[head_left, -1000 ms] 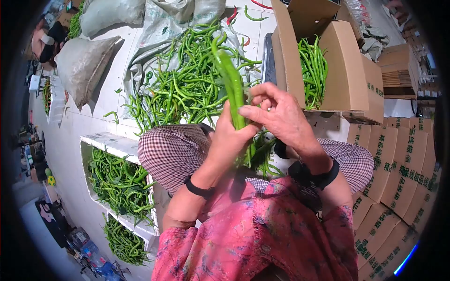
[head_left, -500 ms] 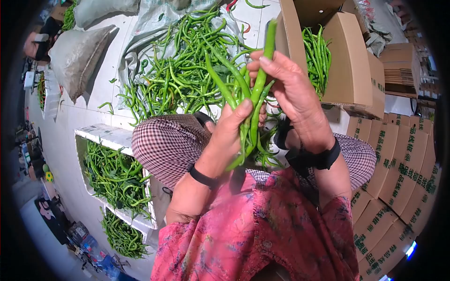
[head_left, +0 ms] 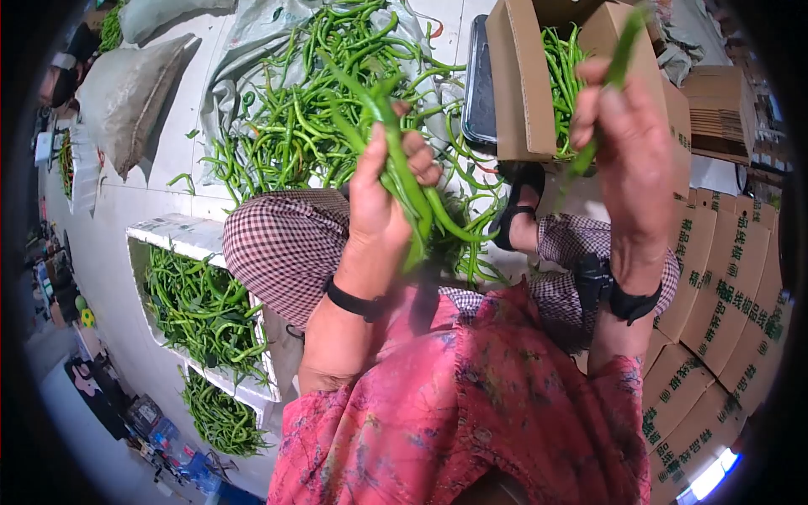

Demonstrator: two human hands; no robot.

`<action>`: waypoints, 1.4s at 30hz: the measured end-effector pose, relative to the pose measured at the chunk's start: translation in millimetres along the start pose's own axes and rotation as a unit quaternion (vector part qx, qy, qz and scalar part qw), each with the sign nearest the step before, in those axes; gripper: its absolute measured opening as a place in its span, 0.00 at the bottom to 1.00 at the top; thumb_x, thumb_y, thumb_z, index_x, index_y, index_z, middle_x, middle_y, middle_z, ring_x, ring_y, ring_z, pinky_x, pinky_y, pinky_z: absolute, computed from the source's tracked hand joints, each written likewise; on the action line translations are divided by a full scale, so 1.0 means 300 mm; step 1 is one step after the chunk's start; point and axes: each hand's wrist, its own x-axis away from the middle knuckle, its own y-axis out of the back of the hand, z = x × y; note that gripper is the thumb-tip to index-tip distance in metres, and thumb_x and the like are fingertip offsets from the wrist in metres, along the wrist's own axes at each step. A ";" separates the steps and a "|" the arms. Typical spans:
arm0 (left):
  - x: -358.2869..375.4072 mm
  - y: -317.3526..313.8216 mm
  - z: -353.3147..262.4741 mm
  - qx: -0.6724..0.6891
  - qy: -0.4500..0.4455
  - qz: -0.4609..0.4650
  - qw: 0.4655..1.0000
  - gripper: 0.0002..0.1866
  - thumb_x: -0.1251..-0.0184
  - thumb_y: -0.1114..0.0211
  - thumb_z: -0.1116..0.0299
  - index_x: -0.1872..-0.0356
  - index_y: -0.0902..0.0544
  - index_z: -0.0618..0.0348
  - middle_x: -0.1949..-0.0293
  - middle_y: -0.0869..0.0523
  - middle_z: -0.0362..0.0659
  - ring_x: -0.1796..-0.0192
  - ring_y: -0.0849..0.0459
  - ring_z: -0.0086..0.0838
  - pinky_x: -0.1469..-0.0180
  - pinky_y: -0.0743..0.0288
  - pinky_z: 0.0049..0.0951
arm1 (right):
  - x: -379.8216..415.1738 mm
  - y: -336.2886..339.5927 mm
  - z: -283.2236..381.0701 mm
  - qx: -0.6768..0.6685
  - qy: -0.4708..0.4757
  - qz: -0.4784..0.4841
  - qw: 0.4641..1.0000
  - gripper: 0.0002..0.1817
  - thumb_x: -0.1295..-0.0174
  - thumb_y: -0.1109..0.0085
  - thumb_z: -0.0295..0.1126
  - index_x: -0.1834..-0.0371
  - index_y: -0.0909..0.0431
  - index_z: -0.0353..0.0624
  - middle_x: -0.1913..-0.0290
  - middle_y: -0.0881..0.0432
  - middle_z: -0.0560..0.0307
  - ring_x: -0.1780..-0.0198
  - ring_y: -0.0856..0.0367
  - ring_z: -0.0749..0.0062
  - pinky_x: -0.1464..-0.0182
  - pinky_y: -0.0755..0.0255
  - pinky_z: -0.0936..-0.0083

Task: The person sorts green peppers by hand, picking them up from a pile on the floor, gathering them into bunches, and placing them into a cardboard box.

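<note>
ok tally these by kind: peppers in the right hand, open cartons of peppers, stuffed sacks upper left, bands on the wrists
green pepper in right hand: 1
open carton: 1
stuffed sacks: 2
black wristbands: 2
total: 6

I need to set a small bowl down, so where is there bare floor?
Bare floor shows between the stuffed sack and the white foam box, left of the pepper pile; a stray piece lies there. Another strip runs down the box's outer left side. It is crowded on the pile, between the legs, and at right by the printed cartons.
</note>
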 end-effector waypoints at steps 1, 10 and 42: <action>-0.004 -0.004 -0.008 0.006 -0.020 -0.021 1.000 0.19 0.23 0.48 0.57 0.40 0.31 0.57 0.70 0.34 0.34 0.69 0.35 0.20 0.67 0.36 0.21 | 0.032 0.014 -0.048 0.077 -0.052 0.012 0.996 0.17 0.28 0.50 0.36 0.43 0.27 0.35 0.69 0.25 0.64 0.67 0.27 0.82 0.60 0.31 0.84; -0.006 -0.012 0.016 -0.005 -0.024 -0.132 0.991 0.16 0.24 0.48 0.61 0.46 0.27 0.62 0.70 0.32 0.37 0.69 0.34 0.22 0.65 0.35 0.23 | 0.168 -0.124 -0.333 0.070 -0.137 0.137 0.979 0.20 0.40 0.49 0.28 0.45 0.25 0.32 0.49 0.19 0.41 0.44 0.20 0.57 0.41 0.29 0.67; 0.001 0.017 -0.054 -0.296 -0.165 -0.190 0.922 0.16 0.29 0.39 0.67 0.46 0.27 0.64 0.69 0.21 0.38 0.71 0.23 0.20 0.69 0.25 0.20 | 0.016 -0.063 -0.569 -0.407 -0.305 0.084 0.857 0.20 0.27 0.54 0.33 0.39 0.31 0.28 0.55 0.19 0.49 0.59 0.19 0.71 0.57 0.21 0.77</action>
